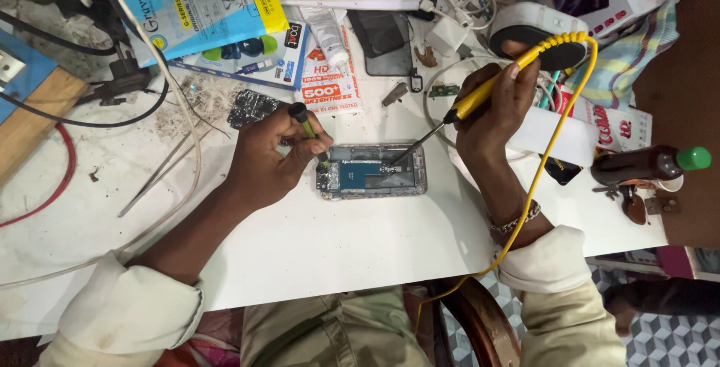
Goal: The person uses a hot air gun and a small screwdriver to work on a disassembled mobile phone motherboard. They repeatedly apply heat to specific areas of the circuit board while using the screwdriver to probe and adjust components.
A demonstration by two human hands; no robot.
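Observation:
An opened phone (pixel 373 171) lies flat on the white table (pixel 315 239), its blue inner plate and board exposed. My right hand (pixel 491 108) grips a yellow soldering iron (pixel 480 97), and the dark metal tip touches the phone's board near its middle. A yellow cord (pixel 559 123) runs from the iron's top down past my right wrist. My left hand (pixel 270 153) rests at the phone's left end and holds a small green and black tool (pixel 306 121), its point down at the phone's upper left corner.
Packets, boxes and a white tube (pixel 328 37) crowd the table's far side. Tweezers (pixel 161 168) lie to the left among white and black cables. A dark bottle with a green cap (pixel 652 163) lies at the right edge. A dark phone part (pixel 251 106) sits behind my left hand.

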